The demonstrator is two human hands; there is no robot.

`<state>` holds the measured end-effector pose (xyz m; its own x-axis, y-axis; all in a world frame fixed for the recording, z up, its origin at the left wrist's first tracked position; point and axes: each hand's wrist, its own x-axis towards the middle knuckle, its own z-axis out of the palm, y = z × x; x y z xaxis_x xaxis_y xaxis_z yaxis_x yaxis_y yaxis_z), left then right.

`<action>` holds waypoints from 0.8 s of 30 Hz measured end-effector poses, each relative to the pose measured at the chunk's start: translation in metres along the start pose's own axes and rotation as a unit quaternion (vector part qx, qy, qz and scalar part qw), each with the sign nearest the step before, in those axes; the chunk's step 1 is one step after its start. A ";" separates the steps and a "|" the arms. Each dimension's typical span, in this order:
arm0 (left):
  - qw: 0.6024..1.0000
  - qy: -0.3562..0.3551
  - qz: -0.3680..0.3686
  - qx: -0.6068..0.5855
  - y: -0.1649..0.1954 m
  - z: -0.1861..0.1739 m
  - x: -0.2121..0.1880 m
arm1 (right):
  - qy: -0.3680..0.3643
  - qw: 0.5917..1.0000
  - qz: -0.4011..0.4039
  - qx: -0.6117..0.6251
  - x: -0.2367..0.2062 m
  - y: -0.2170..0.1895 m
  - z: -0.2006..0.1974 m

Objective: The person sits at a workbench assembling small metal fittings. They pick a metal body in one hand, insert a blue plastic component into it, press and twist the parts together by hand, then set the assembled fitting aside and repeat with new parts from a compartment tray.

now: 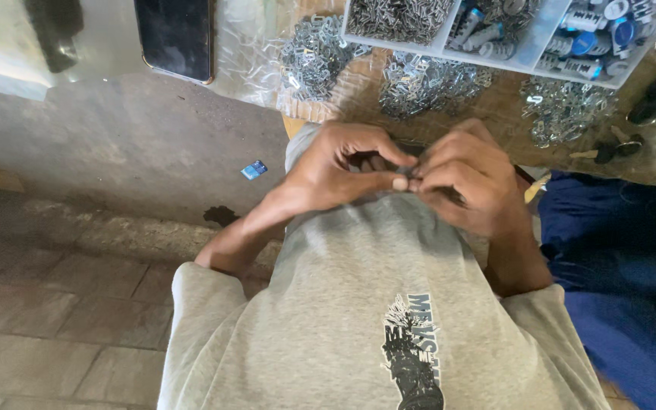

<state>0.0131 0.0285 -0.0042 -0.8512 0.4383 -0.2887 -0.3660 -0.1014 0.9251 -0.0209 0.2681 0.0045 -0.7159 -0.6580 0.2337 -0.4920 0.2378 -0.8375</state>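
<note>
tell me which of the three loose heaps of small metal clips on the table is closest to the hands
The middle heap: it lies just above the joined fingertips of the left hand and right hand. The left heap and the right heap sit farther out to either side.

grey shirt (pixel 358 304) with black print, silvery metal clips (pixel 427 80), blue trousers (pixel 616 304)

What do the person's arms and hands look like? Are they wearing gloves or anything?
No gloves. The left hand and the right hand are both bare, with no rings or watch that I can see. The forearms are bare too. Short grey sleeves of a T-shirt with a dark printed picture on the front cover the upper arms.
</note>
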 end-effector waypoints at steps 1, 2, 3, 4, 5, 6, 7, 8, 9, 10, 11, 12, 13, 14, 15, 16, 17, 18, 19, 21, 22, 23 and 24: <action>1.000 -0.029 -0.008 -0.008 0.001 -0.003 -0.001 | -0.049 0.998 0.043 0.022 -0.003 0.002 -0.003; 0.998 -0.057 -0.014 -0.016 0.001 -0.007 -0.002 | -0.021 0.999 0.023 -0.044 -0.006 0.003 -0.004; 0.999 -0.043 -0.003 -0.013 0.002 -0.009 -0.003 | 0.008 0.994 0.002 -0.108 -0.009 0.005 -0.002; 1.000 -0.028 0.007 -0.011 0.003 -0.011 -0.005 | 0.035 0.985 -0.020 -0.170 -0.011 0.006 0.001; 1.000 -0.012 0.018 -0.009 0.003 -0.012 -0.006 | 0.030 0.980 -0.023 -0.196 -0.013 0.007 0.004; 1.000 0.002 0.022 -0.014 0.004 -0.013 -0.006 | 0.024 0.974 -0.027 -0.222 -0.014 0.007 0.008; 0.999 0.015 0.025 -0.018 0.003 -0.014 -0.005 | 0.019 0.968 -0.030 -0.249 -0.015 0.007 0.012; 0.999 0.026 0.030 -0.023 0.003 -0.015 -0.004 | 0.016 0.959 -0.026 -0.280 -0.015 0.006 0.016; 0.999 0.032 0.023 -0.036 0.002 -0.014 -0.004 | 0.013 0.950 -0.022 -0.312 -0.015 0.005 0.020; 0.998 0.039 0.016 -0.050 0.002 -0.013 -0.004 | 0.009 0.940 -0.019 -0.342 -0.015 0.004 0.022; 0.997 0.046 0.007 -0.062 0.002 -0.013 -0.005 | 0.021 0.946 -0.019 -0.322 -0.014 0.004 0.024; 0.997 0.052 0.006 -0.061 0.002 -0.013 -0.006 | 0.033 0.952 -0.021 -0.303 -0.013 0.003 0.025; 0.996 0.058 0.006 -0.062 0.001 -0.011 -0.006 | 0.044 0.958 -0.023 -0.283 -0.013 0.003 0.025; 0.996 0.064 0.005 -0.062 0.001 -0.010 -0.007 | 0.033 0.961 -0.012 -0.276 -0.013 0.003 0.024; 0.996 0.065 0.004 -0.067 0.000 -0.009 -0.008 | 0.022 0.963 -0.001 -0.269 -0.013 0.003 0.023; 0.995 0.065 0.005 -0.071 0.000 -0.008 -0.008 | 0.012 0.965 0.009 -0.262 -0.014 0.004 0.021; 0.995 0.064 0.006 -0.077 -0.001 -0.007 -0.008 | 0.009 0.965 0.013 -0.260 -0.014 0.004 0.021; 0.995 0.061 -0.002 -0.082 -0.001 -0.006 -0.008 | 0.006 0.966 0.015 -0.258 -0.014 0.005 0.020; 0.994 0.059 -0.010 -0.086 -0.001 -0.005 -0.008 | 0.002 0.967 0.018 -0.255 -0.015 0.005 0.020; 0.994 0.057 -0.019 -0.092 -0.001 -0.004 -0.008 | -0.008 0.960 0.016 -0.280 -0.014 0.004 0.020; 0.994 0.056 -0.019 -0.094 -0.001 -0.004 -0.009 | -0.012 0.956 0.016 -0.293 -0.014 0.003 0.020; 0.994 0.055 -0.019 -0.095 0.000 -0.004 -0.008 | -0.013 0.953 0.025 -0.301 -0.013 0.001 0.020; 0.993 0.055 -0.018 -0.100 0.000 -0.003 -0.008 | -0.015 0.950 0.034 -0.310 -0.012 -0.001 0.020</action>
<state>0.0188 0.0220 -0.0026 -0.8684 0.3457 -0.3554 -0.4544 -0.2681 0.8495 -0.0014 0.2613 -0.0071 -0.7467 -0.6436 0.1679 -0.6489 0.6494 -0.3964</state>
